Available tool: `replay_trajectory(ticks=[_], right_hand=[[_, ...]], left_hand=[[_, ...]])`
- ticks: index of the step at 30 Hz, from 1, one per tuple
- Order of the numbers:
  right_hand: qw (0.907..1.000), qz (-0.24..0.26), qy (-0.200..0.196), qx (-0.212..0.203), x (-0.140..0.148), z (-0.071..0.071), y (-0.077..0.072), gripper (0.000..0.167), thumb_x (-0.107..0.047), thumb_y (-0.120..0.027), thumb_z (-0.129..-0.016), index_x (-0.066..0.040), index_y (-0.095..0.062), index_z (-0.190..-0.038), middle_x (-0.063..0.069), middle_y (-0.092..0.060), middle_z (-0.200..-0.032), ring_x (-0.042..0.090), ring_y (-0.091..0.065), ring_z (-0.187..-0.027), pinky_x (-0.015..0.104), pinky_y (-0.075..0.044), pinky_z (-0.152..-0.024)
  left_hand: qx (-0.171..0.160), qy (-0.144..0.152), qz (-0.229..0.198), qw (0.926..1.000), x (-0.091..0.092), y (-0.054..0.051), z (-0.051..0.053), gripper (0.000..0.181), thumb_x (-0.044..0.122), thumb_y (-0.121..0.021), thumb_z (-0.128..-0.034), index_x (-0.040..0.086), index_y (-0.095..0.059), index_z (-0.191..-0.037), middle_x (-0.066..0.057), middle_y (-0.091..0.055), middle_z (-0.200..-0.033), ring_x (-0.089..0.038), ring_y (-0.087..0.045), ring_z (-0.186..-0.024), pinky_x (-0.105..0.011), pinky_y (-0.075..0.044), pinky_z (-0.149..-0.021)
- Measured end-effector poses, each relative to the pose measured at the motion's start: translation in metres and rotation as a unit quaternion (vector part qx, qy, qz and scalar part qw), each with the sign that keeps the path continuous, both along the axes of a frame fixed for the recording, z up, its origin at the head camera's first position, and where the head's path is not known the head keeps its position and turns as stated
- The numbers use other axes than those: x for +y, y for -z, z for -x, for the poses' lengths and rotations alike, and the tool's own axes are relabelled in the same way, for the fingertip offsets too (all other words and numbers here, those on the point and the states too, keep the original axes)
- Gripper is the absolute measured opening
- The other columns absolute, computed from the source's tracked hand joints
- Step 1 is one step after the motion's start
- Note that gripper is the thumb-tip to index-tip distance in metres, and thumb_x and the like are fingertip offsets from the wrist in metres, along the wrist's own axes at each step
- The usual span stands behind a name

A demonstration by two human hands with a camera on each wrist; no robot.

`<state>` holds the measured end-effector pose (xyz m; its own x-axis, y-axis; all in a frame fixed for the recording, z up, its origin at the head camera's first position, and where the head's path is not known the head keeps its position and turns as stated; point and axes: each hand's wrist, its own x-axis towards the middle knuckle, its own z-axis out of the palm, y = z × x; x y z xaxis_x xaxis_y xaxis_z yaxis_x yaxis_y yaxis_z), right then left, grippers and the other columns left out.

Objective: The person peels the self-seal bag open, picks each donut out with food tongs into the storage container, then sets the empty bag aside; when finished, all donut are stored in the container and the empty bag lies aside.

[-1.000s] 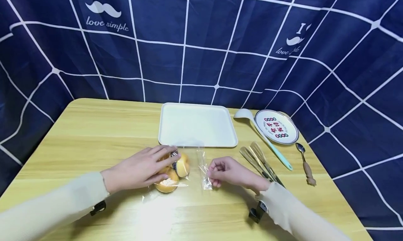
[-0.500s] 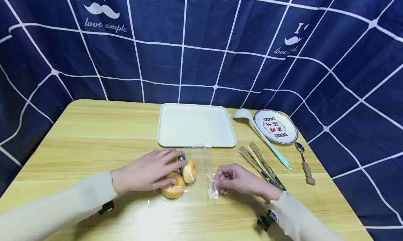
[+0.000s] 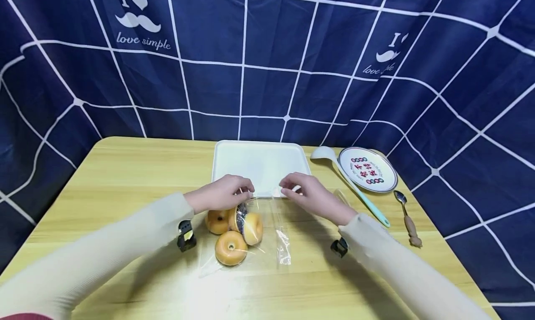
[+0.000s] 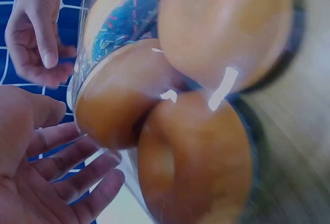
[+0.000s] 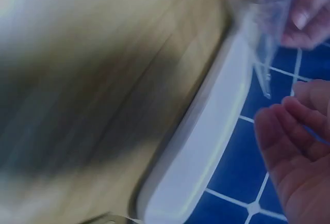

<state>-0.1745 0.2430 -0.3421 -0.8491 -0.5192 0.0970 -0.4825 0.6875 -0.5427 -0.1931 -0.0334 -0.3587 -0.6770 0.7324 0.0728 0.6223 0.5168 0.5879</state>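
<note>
A clear plastic bag (image 3: 267, 245) with several round buns or donuts (image 3: 231, 248) inside lies on the wooden table. One donut (image 4: 119, 25) has blue icing with sprinkles. My left hand (image 3: 223, 193) is at the bag's far edge above the donuts; in the left wrist view this hand (image 4: 56, 167) has spread, slightly bent fingers beside the bag. Just right of the bag's far corner is my right hand (image 3: 315, 197). The right wrist view shows this hand (image 5: 299, 152) with loosely bent fingers and a small gap to the bag's tip (image 5: 267, 92).
Directly behind the bag lies a white tray (image 3: 261, 164). To the right are a ladle (image 3: 355, 190), a plate (image 3: 368, 170) with red characters, and a wooden-handled spoon (image 3: 407, 218). A blue curtain (image 3: 267, 46) with white lines surrounds the table.
Both hands have moved away from me to the bag's far side. My left hand has come off the donuts, and my right hand has left the bag's right edge.
</note>
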Motion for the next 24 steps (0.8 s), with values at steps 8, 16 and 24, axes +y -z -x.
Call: replay_trajectory(ticks=[8,16,24], right_hand=[[0.9903,-0.091,-0.08,0.068,-0.013,0.021,0.004,0.02,-0.009,-0.067,-0.101,0.002,-0.074,-0.116,0.013,-0.074,-0.107,0.025,-0.067,-0.1,0.042,-0.056,-0.09],[0.9858,-0.115,-0.082,0.091,-0.021,0.022,0.005,0.01,-0.011,-0.069,-0.1,-0.007,-0.077,-0.104,0.003,-0.075,-0.098,0.018,-0.065,-0.094,0.038,-0.056,-0.089],[0.9803,-0.101,-0.094,0.141,-0.021,0.021,0.003,0.006,-0.011,-0.072,-0.098,-0.012,-0.078,-0.096,-0.002,-0.073,-0.091,0.013,-0.065,-0.087,0.033,-0.056,-0.083]], left_hand=[[-0.13,-0.009,0.01,0.9914,0.024,-0.001,0.019,0.02,0.009,-0.057,-0.1048,-0.002,-0.074,-0.1,-0.009,-0.075,-0.087,-0.01,-0.064,-0.081,-0.026,-0.055,-0.084],[-0.168,-0.016,-0.005,0.9856,0.024,0.003,0.021,0.014,0.005,-0.061,-0.1014,-0.001,-0.071,-0.094,-0.006,-0.069,-0.083,-0.007,-0.059,-0.077,-0.019,-0.049,-0.076],[-0.184,-0.026,-0.012,0.9826,0.023,0.005,0.017,0.017,0.004,-0.058,-0.1042,-0.004,-0.07,-0.095,-0.012,-0.073,-0.088,-0.009,-0.065,-0.079,-0.019,-0.052,-0.075]])
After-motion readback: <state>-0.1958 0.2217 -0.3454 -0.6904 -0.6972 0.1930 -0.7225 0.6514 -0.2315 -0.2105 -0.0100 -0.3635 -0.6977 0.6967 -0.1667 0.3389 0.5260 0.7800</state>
